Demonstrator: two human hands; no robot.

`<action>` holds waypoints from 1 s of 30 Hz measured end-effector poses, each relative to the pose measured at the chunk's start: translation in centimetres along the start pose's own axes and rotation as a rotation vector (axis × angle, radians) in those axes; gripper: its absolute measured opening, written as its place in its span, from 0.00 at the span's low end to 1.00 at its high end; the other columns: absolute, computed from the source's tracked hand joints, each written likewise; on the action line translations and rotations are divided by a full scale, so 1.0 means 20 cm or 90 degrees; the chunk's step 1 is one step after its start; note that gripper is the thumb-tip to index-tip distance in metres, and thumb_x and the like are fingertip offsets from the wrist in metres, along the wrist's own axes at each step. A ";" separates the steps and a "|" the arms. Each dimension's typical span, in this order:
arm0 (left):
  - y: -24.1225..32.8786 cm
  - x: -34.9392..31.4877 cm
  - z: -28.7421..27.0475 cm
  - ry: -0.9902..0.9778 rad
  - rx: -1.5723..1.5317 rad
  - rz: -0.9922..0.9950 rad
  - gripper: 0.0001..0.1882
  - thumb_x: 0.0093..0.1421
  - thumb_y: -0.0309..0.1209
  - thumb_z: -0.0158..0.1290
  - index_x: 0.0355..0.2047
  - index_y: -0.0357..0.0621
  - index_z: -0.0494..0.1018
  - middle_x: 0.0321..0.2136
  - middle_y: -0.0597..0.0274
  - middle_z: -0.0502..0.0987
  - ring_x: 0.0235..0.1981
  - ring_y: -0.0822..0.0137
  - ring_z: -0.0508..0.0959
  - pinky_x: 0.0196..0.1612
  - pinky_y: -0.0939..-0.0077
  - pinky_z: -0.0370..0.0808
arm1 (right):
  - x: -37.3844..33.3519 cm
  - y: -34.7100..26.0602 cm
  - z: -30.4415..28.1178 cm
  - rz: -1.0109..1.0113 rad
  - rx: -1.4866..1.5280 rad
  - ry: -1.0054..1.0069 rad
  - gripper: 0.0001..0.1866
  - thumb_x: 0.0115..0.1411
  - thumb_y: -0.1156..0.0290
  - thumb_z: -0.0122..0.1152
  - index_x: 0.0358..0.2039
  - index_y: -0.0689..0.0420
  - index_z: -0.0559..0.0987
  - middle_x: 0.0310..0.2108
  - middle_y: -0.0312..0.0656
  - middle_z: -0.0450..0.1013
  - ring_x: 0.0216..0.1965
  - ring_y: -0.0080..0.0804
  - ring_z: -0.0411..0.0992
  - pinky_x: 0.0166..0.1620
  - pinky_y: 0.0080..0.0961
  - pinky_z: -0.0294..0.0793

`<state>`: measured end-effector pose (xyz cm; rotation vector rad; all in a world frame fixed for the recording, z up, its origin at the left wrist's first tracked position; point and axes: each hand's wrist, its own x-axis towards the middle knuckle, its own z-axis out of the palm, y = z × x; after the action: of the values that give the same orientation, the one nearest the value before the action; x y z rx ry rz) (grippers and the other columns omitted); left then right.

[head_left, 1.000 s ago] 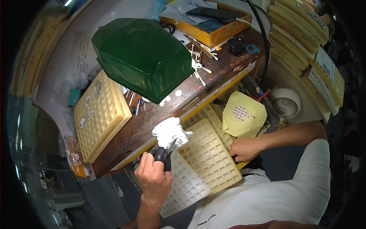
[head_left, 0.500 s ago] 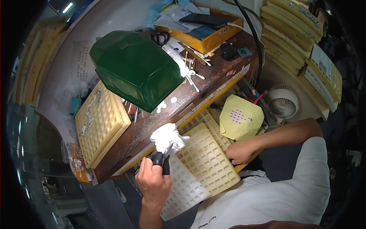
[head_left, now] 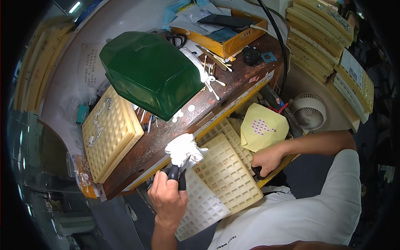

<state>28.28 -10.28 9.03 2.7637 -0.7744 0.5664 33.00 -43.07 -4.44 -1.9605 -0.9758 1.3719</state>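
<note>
Just above my left hand [head_left: 166, 200], touching the tips of the black-handled pliers [head_left: 177, 175] that its fingers [head_left: 160, 180] clench, sits a crumpled white cloth [head_left: 183, 149] at the front edge of the desk [head_left: 233, 83]. I see the pliers' long axis running up and slightly right from the fingers into the cloth. My right hand [head_left: 266, 160] is well apart to the right, closed on a small dark thing I cannot make out, at the edge of the cream grid tray [head_left: 227, 179].
</note>
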 end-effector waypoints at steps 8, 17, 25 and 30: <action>0.01 0.01 0.00 0.006 -0.012 -0.004 0.14 0.52 0.22 0.62 0.21 0.38 0.65 0.23 0.53 0.63 0.24 0.49 0.70 0.21 0.53 0.63 | -0.23 0.02 0.01 0.004 -0.127 0.065 0.17 0.51 0.69 0.66 0.31 0.73 0.77 0.28 0.61 0.74 0.34 0.59 0.76 0.39 0.47 0.74; 0.02 0.03 0.00 0.022 -0.036 -0.004 0.18 0.56 0.17 0.58 0.20 0.37 0.58 0.21 0.50 0.62 0.21 0.47 0.65 0.22 0.52 0.58 | -0.37 -0.08 0.02 0.037 -0.291 0.122 0.12 0.49 0.74 0.66 0.30 0.68 0.76 0.29 0.58 0.76 0.36 0.56 0.77 0.41 0.48 0.75; -0.02 0.00 0.00 0.006 -0.015 0.023 0.13 0.48 0.20 0.63 0.22 0.38 0.66 0.22 0.54 0.63 0.23 0.51 0.69 0.19 0.55 0.60 | -0.53 -0.13 0.06 0.054 -0.434 0.248 0.08 0.48 0.74 0.65 0.27 0.63 0.76 0.27 0.49 0.73 0.38 0.50 0.75 0.43 0.42 0.76; 0.00 0.03 -0.01 0.009 -0.051 0.022 0.14 0.50 0.19 0.61 0.21 0.37 0.64 0.22 0.53 0.62 0.22 0.50 0.68 0.21 0.54 0.60 | -0.72 -0.24 -0.06 0.077 -0.380 0.340 0.12 0.44 0.73 0.68 0.27 0.64 0.75 0.29 0.50 0.73 0.38 0.51 0.75 0.40 0.44 0.75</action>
<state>28.76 -10.51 9.41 2.6755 -0.8251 0.5485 29.92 -51.99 7.53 -2.6643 -1.0833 0.5602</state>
